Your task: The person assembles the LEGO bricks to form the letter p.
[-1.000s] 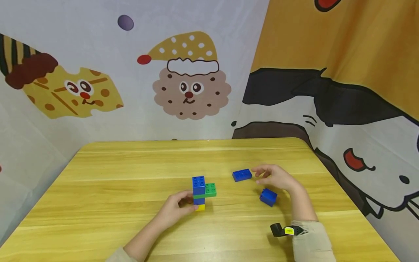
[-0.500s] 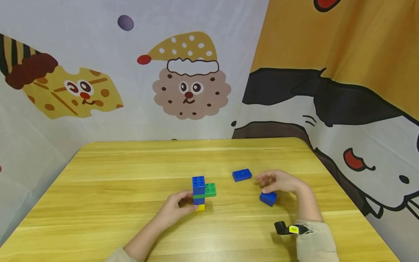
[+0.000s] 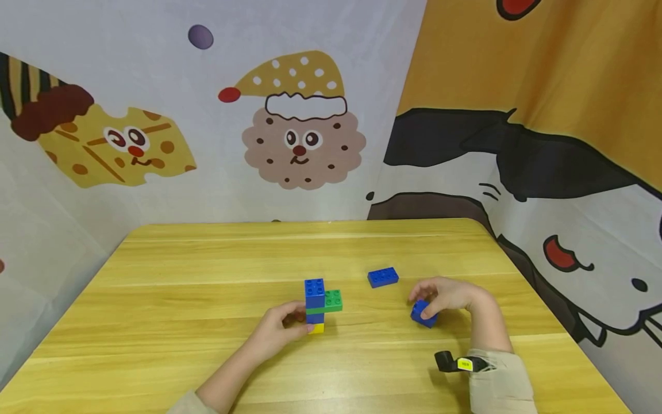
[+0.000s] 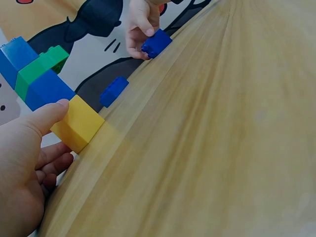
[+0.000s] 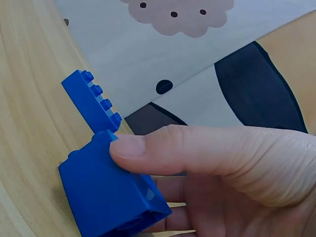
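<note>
A small tower of toy building bricks stands on the table, with a yellow brick (image 4: 79,123) at its base. Above that come a blue brick (image 4: 48,90), a green brick (image 3: 333,300) jutting to the right, and a taller blue brick (image 3: 314,294) on top. My left hand (image 3: 279,329) grips the tower low down, thumb on the near side and fingers behind. To the right, my right hand (image 3: 449,294) pinches a blue brick (image 5: 106,185) lying on its side, studs facing left, thumb over its upper face. Fingers on its far side are partly hidden.
A flat blue eight-stud brick (image 3: 383,278) lies studs up between the tower and my right hand, slightly farther back. The wooden table (image 3: 207,259) reaches to a cartoon-printed cloth (image 3: 207,201) at its back edge. A black wrist device (image 3: 455,362) sits at my right cuff.
My right hand has moved from beside the flat blue brick back toward me and down onto the sideways blue brick, now pinching it. My left hand and the tower have stayed put.
</note>
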Available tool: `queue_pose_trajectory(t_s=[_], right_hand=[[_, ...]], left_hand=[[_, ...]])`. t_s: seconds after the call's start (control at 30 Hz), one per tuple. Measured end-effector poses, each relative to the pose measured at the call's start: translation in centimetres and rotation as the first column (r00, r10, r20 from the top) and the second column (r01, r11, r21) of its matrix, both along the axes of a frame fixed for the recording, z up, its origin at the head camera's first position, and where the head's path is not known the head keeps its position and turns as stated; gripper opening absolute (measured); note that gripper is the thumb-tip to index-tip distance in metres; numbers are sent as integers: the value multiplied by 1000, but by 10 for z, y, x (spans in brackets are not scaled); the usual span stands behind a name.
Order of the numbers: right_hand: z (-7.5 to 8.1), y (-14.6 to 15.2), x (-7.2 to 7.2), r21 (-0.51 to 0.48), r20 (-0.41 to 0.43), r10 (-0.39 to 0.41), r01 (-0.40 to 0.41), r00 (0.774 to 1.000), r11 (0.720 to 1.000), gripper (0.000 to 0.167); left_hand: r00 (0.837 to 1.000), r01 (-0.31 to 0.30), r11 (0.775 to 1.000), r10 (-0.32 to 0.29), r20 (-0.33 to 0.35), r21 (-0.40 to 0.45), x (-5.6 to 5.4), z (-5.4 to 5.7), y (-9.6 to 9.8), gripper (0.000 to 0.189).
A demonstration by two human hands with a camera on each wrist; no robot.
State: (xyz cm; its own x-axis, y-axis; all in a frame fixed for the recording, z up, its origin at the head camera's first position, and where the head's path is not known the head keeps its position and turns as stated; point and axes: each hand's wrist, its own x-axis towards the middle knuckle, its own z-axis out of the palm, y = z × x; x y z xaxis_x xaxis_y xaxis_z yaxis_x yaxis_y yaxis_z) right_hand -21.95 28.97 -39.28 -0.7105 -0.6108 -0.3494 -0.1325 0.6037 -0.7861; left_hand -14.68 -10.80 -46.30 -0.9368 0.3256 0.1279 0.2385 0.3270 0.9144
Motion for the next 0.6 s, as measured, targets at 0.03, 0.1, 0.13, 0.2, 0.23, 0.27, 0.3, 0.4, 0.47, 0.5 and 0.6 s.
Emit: queue_pose_trajectory(t_s=[0.03,0.1,0.13,0.2,0.23,0.27,0.3,0.4,0.47,0.5,0.6], right_hand=[[0,0,0,-4,5,1,-1,1000,1000,37],[-1,0,0,-7,9,-2,2,1000,1000,34],[-1,-1,1,-4,6,-4,4,1000,1000,33],[0,-2,1,3,-3,-12,12,1000,1000,32],[0,-2,2,9,-12,-16,16,1000,1000,32],[1,-3,2,15,-23,-21,22,1000,1000,32],[2,-4,3,23,-38,-26,27,999,999,32],[4,-5,4,48,-96,-48,53,994,997,32],[6,-6,4,45,-136,-65,72,989,996,33],[6,-6,4,42,-155,-73,80,985,996,33],[10,-8,3,4,-199,-95,98,975,995,34]], left_hand=[[1000,0,1000,0,1,-2,0,0,0,37],[1000,1,1000,-1,6,1,0,0,-1,37],[1000,3,1000,-3,9,6,0,0,-1,37],[1000,8,1000,-8,15,20,1,0,-1,38],[1000,10,1000,-10,19,26,1,0,-2,38],[1000,11,1000,-11,20,28,1,0,-2,38],[1000,13,1000,-13,19,28,2,0,-2,39],[1000,15,999,-16,18,35,1,0,-2,38],[1000,8,1000,-8,13,17,2,1,-1,37],[1000,5,1000,-5,12,10,2,2,-1,37],[1000,-5,1000,5,12,-6,2,3,1,35]])
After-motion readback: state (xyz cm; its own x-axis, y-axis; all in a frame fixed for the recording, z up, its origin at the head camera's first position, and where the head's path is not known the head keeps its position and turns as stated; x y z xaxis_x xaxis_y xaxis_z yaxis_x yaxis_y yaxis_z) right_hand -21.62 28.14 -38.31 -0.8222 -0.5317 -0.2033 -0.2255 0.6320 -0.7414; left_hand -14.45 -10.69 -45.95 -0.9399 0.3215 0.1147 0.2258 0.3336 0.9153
